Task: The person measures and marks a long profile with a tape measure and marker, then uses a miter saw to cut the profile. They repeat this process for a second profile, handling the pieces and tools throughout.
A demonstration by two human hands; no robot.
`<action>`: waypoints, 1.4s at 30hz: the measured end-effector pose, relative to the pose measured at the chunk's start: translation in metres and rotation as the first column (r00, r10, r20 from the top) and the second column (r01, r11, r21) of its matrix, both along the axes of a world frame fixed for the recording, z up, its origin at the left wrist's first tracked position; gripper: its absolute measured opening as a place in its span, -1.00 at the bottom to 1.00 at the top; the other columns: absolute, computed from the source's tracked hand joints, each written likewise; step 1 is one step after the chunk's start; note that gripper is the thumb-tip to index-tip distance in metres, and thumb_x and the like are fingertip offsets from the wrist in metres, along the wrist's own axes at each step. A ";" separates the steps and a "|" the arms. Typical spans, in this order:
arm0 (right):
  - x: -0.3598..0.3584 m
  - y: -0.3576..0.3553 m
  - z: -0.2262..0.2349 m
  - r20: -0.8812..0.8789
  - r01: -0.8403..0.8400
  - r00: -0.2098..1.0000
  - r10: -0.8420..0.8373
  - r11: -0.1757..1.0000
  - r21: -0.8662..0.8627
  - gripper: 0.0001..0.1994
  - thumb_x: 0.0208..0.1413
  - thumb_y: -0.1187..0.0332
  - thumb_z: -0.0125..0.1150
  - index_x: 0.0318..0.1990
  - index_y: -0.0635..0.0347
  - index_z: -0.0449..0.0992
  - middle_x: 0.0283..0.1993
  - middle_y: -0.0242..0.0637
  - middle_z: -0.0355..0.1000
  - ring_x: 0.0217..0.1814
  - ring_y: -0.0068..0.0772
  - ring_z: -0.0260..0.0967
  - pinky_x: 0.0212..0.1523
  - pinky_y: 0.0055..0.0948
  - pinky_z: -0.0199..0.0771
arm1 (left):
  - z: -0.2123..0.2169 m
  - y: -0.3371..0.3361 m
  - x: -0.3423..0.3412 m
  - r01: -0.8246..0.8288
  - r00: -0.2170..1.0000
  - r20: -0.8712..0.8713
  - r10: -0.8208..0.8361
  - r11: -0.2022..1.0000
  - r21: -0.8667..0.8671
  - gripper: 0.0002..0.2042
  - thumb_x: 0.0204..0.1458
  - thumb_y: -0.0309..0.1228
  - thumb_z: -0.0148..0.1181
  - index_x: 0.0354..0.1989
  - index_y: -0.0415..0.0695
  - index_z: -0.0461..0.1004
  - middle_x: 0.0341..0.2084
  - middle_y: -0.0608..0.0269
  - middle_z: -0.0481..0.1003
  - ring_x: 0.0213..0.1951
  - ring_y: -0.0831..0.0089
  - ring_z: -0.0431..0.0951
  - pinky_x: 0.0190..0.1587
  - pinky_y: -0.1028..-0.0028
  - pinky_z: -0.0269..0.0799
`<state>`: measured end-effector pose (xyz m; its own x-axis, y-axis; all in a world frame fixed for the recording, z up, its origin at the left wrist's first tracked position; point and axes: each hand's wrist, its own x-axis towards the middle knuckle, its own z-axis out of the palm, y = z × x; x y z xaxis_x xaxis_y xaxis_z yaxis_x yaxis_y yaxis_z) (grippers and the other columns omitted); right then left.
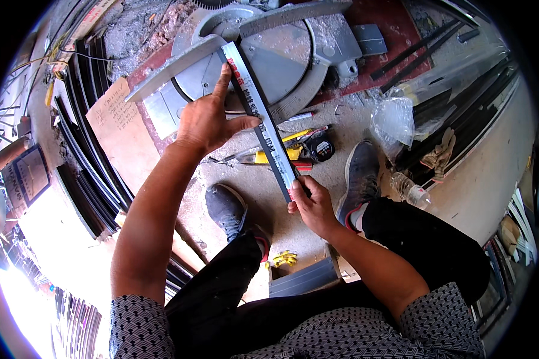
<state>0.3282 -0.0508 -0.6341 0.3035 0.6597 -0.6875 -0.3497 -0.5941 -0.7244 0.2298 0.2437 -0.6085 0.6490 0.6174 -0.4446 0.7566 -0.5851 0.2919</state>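
Observation:
A straight metal profile (pixel 268 139), dark along one side and with a pale printed protective film, slants from the saw toward me. Its far end lies over the grey round table of a mitre saw (pixel 275 60), by the fence. My left hand (pixel 206 122) has its thumb across the middle of the profile and its index finger stretched along it to the far end. The other fingers of that hand are mostly hidden. At the near end, my right hand (pixel 312 206) is closed, pinching the profile between thumb and fingers.
Below the profile lie a black tape measure (pixel 321 149), a yellow-handled tool (pixel 269 157) and a pen (pixel 299 116). Handwritten cardboard (pixel 117 113) and dark profiles (pixel 81 119) are at left. A work glove (pixel 440 152), plastic bottle (pixel 408 190) and more strips lie right.

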 end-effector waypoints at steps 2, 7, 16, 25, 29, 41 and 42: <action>0.000 -0.001 -0.002 0.001 -0.001 1.000 0.001 1.000 0.022 -0.72 0.46 0.18 0.10 -0.14 0.26 0.48 -0.37 -0.37 0.48 -0.49 -0.62 0.51 -0.44 -0.53 0.56 | -0.002 -0.001 -0.001 -0.008 1.000 0.016 0.007 1.000 0.001 0.33 -0.20 0.42 0.38 0.61 -0.10 -0.22 -0.28 -0.12 0.66 -0.20 -0.03 0.72 -0.14 0.17 0.61; -0.001 0.000 0.000 0.018 -0.007 1.000 0.007 1.000 -0.004 -0.72 0.45 0.18 0.10 -0.14 0.26 0.48 -0.40 -0.38 0.47 -0.50 -0.60 0.51 -0.44 -0.51 0.57 | 0.003 -0.003 -0.001 -0.030 0.999 -0.034 0.029 0.999 -0.015 0.30 -0.18 0.41 0.38 0.61 -0.06 -0.20 -0.24 -0.13 0.66 -0.17 -0.03 0.71 -0.11 0.15 0.60; 0.002 0.000 0.007 0.037 -0.022 0.999 0.022 1.000 -0.005 -0.73 0.46 0.20 0.09 -0.16 0.25 0.47 -0.42 -0.39 0.45 -0.50 -0.60 0.50 -0.44 -0.51 0.57 | -0.004 -0.012 -0.012 -0.077 0.990 0.120 0.072 0.996 0.043 0.18 -0.10 0.28 0.43 0.59 -0.05 -0.09 -0.24 -0.05 0.67 -0.17 -0.02 0.71 -0.10 0.15 0.60; 0.053 -0.014 0.025 0.262 -0.264 0.935 0.240 0.963 0.058 -0.73 0.47 0.21 0.08 -0.13 0.27 0.46 -0.37 -0.39 0.39 -0.52 -0.66 0.40 -0.48 -0.57 0.44 | 0.013 -0.026 -0.027 0.029 0.926 0.364 -0.101 0.980 0.198 -0.11 -0.01 0.03 0.47 0.46 -0.05 0.20 -0.09 0.09 0.60 -0.09 0.12 0.64 -0.06 0.20 0.55; 0.103 -0.007 0.049 0.630 -0.555 0.656 0.417 0.831 0.028 -0.79 0.37 0.30 0.17 -0.20 0.29 0.46 -0.34 -0.15 0.40 -0.38 -0.17 0.43 -0.33 -0.23 0.42 | 0.033 -0.028 -0.029 0.159 0.879 0.372 -0.298 0.919 0.360 -0.30 -0.04 0.03 0.46 0.25 -0.08 0.46 -0.35 0.19 0.50 -0.25 0.23 0.54 -0.09 0.23 0.40; 0.218 0.108 0.137 0.772 -0.847 -0.005 0.636 0.408 -0.342 -0.89 0.26 0.35 0.26 -0.20 0.19 0.52 -0.26 -0.12 0.38 -0.17 0.01 0.44 -0.13 -0.11 0.45 | 0.004 -0.087 -0.047 0.176 0.935 0.344 -0.088 0.956 -0.236 -0.66 0.15 -0.04 0.32 -0.30 -0.10 0.57 -0.40 0.01 0.58 -0.25 -0.05 0.61 -0.18 0.07 0.51; 0.219 0.117 0.142 0.778 -0.857 -0.025 0.628 0.387 -0.341 -0.89 0.25 0.38 0.26 -0.18 0.23 0.53 -0.24 -0.12 0.40 -0.16 0.01 0.45 -0.12 -0.16 0.45 | 0.003 -0.097 -0.044 0.145 0.934 0.357 -0.025 0.939 -0.312 -0.67 0.17 -0.05 0.31 -0.30 -0.11 0.58 -0.44 0.00 0.57 -0.30 -0.04 0.61 -0.23 0.10 0.51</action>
<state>0.5477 0.0666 -0.4921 -0.2187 0.9101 -0.3521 0.8910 0.0390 -0.4524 0.1861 0.1464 -0.6052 0.8411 0.4103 -0.3523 0.5259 -0.4683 0.7101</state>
